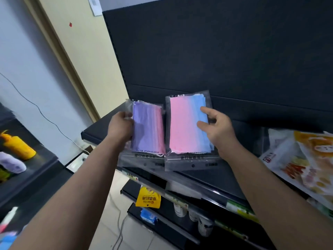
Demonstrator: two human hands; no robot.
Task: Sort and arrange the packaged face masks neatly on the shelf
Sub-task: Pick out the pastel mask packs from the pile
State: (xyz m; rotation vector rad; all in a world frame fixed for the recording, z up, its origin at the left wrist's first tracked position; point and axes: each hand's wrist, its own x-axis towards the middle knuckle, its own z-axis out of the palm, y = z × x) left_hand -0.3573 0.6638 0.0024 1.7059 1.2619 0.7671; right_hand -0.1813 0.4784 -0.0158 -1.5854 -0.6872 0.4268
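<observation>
Two clear packs of face masks lie side by side on the dark shelf (207, 175). The purple-to-pink mask pack (148, 130) is on the left, and my left hand (121, 126) grips its left edge with curled fingers. To its right lies the pink-to-blue mask pack (183, 125). My right hand (215, 127) holds this pack at its right edge, thumb and forefinger lying on top of the blue side. Both packs have their printed header strips toward me, near the shelf's front edge.
Colourful snack bags (304, 159) lie on the same shelf at the right. Lower shelves hold a yellow packet (148, 197), a blue item (147, 216) and small bottles (193, 215). A side shelf at the left carries a yellow bottle (19, 146). A dark back panel (225, 51) rises behind the shelf.
</observation>
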